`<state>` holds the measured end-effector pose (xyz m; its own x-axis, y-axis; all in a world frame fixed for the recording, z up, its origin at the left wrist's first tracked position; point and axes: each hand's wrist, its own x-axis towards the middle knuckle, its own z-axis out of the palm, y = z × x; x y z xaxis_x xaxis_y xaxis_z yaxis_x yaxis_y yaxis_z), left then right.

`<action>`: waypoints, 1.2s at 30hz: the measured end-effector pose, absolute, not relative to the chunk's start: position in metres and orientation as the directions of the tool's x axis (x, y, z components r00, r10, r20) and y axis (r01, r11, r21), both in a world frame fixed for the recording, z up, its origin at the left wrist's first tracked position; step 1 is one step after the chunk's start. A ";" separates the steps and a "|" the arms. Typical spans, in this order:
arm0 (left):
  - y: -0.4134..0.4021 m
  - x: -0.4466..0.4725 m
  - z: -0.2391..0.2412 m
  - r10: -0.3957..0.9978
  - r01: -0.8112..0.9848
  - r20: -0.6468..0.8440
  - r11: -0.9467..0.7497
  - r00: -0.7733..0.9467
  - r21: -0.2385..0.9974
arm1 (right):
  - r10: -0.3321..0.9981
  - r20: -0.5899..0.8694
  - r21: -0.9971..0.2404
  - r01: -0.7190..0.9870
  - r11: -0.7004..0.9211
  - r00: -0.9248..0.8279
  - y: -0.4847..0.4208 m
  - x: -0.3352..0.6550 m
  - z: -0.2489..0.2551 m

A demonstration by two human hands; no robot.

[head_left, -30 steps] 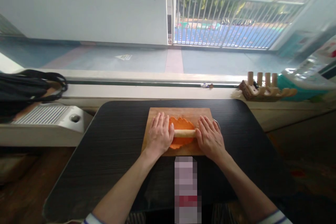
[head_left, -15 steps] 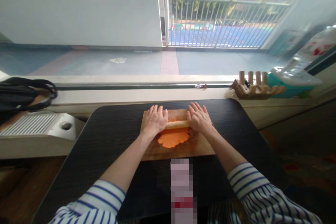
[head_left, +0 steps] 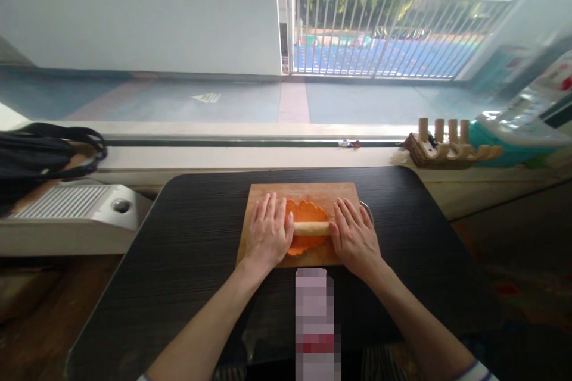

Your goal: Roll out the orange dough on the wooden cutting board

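Note:
A pale wooden rolling pin (head_left: 311,228) lies crosswise over a flat, ragged-edged sheet of orange dough (head_left: 308,212). Dough shows both above and below the pin. Under it is a wooden cutting board (head_left: 263,191). My left hand (head_left: 269,232) rests on the pin's left end, open, its fingers stretched forward and the thumb beside the pin. On the right end lies my right hand (head_left: 356,235), also open, fingers extended flat. Both palms hide the pin's ends.
The board sits on a black table (head_left: 187,238); a metal ring handle (head_left: 367,212) shows at its right side. Behind are a windowsill (head_left: 214,158), a wooden rack (head_left: 440,152) and a teal container (head_left: 496,152). A black bag (head_left: 40,152) and a white appliance (head_left: 84,208) stand left.
Both hands have moved the rolling pin toward me, from the dough's far part to across its middle. More dough shows beyond the pin. The camera view has shifted slightly.

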<state>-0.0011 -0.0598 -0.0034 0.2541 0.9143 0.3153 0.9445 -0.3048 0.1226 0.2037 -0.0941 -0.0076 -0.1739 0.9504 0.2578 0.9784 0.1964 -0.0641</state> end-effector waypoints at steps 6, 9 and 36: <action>-0.033 0.004 -0.002 0.936 0.955 0.290 -0.251 0.199 0.156 | 0.967 0.217 -0.095 0.983 0.159 -0.136 -0.058 0.202 -0.001; -0.015 0.005 -0.004 0.942 0.960 0.280 -0.234 0.184 0.154 | 0.980 0.152 -0.112 0.982 0.150 -0.132 -0.035 0.201 0.003; -0.067 -0.001 -0.013 0.871 0.931 0.413 -0.343 0.265 0.127 | 0.912 0.301 -0.105 0.941 0.320 -0.277 -0.097 0.210 -0.012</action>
